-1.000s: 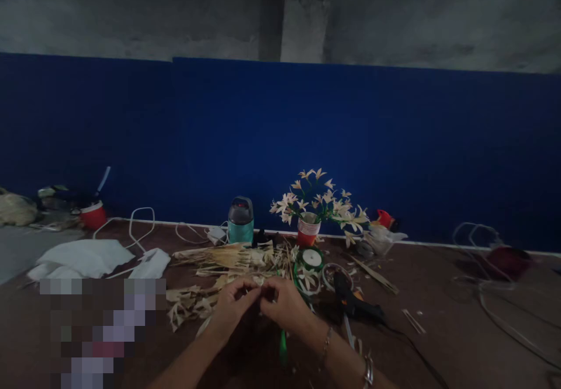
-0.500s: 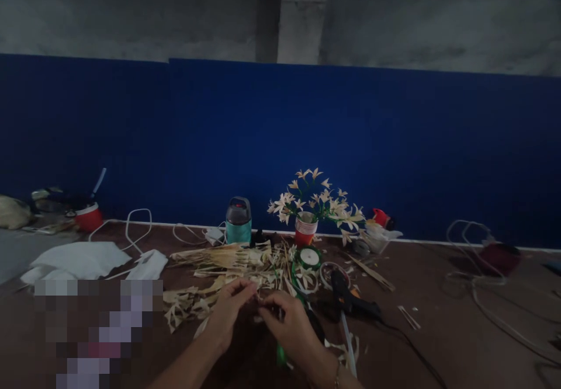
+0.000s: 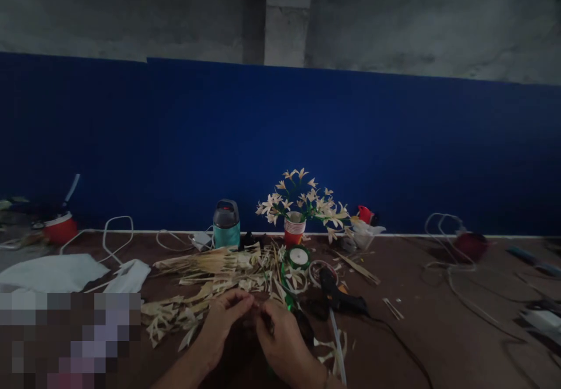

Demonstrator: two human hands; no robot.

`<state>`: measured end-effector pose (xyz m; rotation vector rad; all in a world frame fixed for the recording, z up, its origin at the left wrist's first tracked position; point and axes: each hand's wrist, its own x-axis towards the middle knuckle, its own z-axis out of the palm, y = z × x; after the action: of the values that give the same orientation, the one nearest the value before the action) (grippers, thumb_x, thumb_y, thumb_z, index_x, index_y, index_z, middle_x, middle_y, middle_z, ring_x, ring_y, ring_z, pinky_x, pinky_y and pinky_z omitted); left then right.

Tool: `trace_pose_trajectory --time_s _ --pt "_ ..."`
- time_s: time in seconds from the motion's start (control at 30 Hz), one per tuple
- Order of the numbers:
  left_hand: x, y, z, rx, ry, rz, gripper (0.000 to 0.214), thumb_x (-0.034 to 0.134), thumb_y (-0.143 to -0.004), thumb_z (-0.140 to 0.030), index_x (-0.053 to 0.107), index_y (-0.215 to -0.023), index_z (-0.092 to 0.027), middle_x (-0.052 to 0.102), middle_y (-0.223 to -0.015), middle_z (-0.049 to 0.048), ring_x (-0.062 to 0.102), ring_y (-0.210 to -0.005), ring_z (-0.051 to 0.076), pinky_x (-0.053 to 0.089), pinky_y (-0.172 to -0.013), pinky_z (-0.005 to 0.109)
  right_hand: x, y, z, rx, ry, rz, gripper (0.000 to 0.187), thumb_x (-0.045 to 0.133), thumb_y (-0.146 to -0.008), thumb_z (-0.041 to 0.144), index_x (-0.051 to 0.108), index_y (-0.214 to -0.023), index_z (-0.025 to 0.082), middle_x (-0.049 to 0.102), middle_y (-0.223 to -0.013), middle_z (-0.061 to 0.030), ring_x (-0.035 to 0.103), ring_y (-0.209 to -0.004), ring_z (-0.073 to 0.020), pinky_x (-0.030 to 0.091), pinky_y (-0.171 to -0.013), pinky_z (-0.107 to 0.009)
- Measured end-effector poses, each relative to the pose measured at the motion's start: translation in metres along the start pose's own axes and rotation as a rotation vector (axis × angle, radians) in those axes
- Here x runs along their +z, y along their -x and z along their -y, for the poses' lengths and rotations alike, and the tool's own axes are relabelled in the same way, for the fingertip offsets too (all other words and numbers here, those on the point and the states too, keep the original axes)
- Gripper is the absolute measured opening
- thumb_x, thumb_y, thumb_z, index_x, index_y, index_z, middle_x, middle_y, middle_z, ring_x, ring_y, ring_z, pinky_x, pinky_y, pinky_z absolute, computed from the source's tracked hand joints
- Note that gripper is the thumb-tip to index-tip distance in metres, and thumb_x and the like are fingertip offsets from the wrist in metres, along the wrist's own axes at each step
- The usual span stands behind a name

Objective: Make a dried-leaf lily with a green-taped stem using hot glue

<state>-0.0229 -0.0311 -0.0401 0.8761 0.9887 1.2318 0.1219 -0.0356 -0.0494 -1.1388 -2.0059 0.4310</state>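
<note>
My left hand (image 3: 227, 320) and my right hand (image 3: 280, 332) meet over the near middle of the table, fingertips almost touching. Both are pinched closed. Whatever lies between the fingertips is too small and dark to make out. Just beyond them spreads a pile of dried, pale husk strips and petals (image 3: 219, 260). A roll of green ribbon (image 3: 298, 257) lies past my right hand. To the right of that hand rests a black glue gun (image 3: 339, 295) with a clear glue stick (image 3: 337, 342) near it.
Pale handmade flowers (image 3: 307, 202) stand in a red-and-white cup (image 3: 294, 229) by the blue partition (image 3: 197, 132). A teal-and-black container (image 3: 227, 225) is left of it. White cloth (image 3: 56, 272) lies at left. A power cord (image 3: 407, 348) runs along the right.
The view has turned slightly to the right, so the table's things sit further left. My right hand has turned a little, its fingers pointing more downward; both hands stay close together.
</note>
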Motion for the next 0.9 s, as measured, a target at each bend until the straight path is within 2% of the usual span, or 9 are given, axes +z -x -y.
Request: trace_pose_trajectory --time_s 0.17,0.27,0.33,0.4,0.43,0.5,0.53,0.67,0.9 --pt "0.003 0.001 0.001 -0.033 0.03 -0.01 0.018 0.074 -0.058 -0.029 0.063 -0.062 -0.015 0.061 -0.057 -0.0017 0.052 -0.054 0.011 0.04 -0.056 0.021 0.0 0.002 0.005 -0.086 0.062 -0.015 0.01 0.048 -0.077 0.01 0.053 -0.073 0.018 0.06 -0.073 -0.0023 0.055 -0.069 -0.0151 0.039 -0.063 -0.023" --pt "0.002 0.0 0.001 -0.035 0.064 -0.039 0.019 0.075 -0.057 -0.029 0.063 -0.063 -0.015 0.062 -0.059 -0.0016 0.053 -0.057 0.011 0.041 -0.058 0.021 -0.008 -0.004 -0.001 -0.105 0.125 -0.024 0.011 0.05 -0.081 0.017 0.055 -0.072 0.02 0.061 -0.072 -0.0009 0.055 -0.069 -0.0153 0.039 -0.065 -0.024" --pt "0.002 -0.001 0.001 -0.04 0.075 -0.062 0.019 0.075 -0.058 -0.029 0.064 -0.066 -0.016 0.063 -0.06 -0.0017 0.055 -0.058 0.011 0.041 -0.061 0.021 -0.021 -0.013 -0.011 -0.069 0.192 -0.08 0.013 0.046 -0.083 0.018 0.057 -0.075 0.02 0.061 -0.073 -0.0019 0.055 -0.071 -0.0168 0.038 -0.067 -0.027" --pt "0.001 -0.002 0.001 -0.026 0.051 -0.085 0.02 0.075 -0.058 -0.03 0.065 -0.068 -0.016 0.062 -0.059 -0.0023 0.054 -0.058 0.01 0.041 -0.061 0.02 -0.037 -0.022 -0.026 -0.004 0.244 -0.15 0.016 0.042 -0.083 0.015 0.058 -0.086 0.017 0.062 -0.082 -0.0073 0.054 -0.079 -0.0207 0.037 -0.071 -0.031" --pt "0.0 -0.002 0.001 -0.019 0.032 -0.092 0.02 0.075 -0.058 -0.03 0.066 -0.069 -0.015 0.061 -0.058 -0.0027 0.054 -0.057 0.01 0.04 -0.06 0.02 -0.044 -0.027 -0.033 0.076 0.35 -0.166 0.017 0.043 -0.082 0.014 0.058 -0.089 0.018 0.062 -0.087 -0.0078 0.054 -0.083 -0.0215 0.036 -0.072 -0.031" --pt "0.0 -0.003 0.002 -0.019 0.0 -0.082 0.021 0.074 -0.059 -0.03 0.067 -0.072 -0.015 0.059 -0.057 -0.0032 0.052 -0.056 0.009 0.039 -0.058 0.019 -0.055 -0.034 -0.047 0.198 0.569 -0.121 0.021 0.047 -0.079 0.014 0.059 -0.095 0.019 0.061 -0.093 -0.0076 0.052 -0.09 -0.023 0.035 -0.073 -0.031" --pt "0.0 -0.003 0.003 -0.023 -0.008 -0.069 0.022 0.074 -0.059 -0.031 0.067 -0.073 -0.015 0.059 -0.058 -0.0031 0.052 -0.055 0.009 0.039 -0.057 0.019 -0.058 -0.036 -0.052 0.218 0.611 -0.105 0.023 0.048 -0.077 0.014 0.059 -0.097 0.02 0.061 -0.095 -0.0077 0.051 -0.092 -0.0236 0.034 -0.074 -0.032" --pt "0.0 -0.002 0.003 -0.02 -0.029 -0.034 0.023 0.072 -0.061 -0.031 0.068 -0.078 -0.015 0.059 -0.059 -0.0023 0.051 -0.054 0.009 0.038 -0.052 0.019 -0.057 -0.043 -0.06 0.206 0.687 -0.032 0.024 0.051 -0.076 0.015 0.062 -0.096 0.021 0.061 -0.097 -0.0078 0.048 -0.095 -0.0248 0.03 -0.077 -0.034" --pt "-0.001 -0.002 0.001 -0.016 -0.013 -0.045 0.025 0.074 -0.059 -0.031 0.068 -0.078 -0.015 0.059 -0.06 -0.0017 0.051 -0.054 0.008 0.037 -0.051 0.017 -0.055 -0.061 -0.065 0.195 0.767 0.066 0.014 0.05 -0.077 0.016 0.064 -0.075 0.018 0.061 -0.096 -0.0103 0.043 -0.098 -0.0266 0.024 -0.076 -0.036"
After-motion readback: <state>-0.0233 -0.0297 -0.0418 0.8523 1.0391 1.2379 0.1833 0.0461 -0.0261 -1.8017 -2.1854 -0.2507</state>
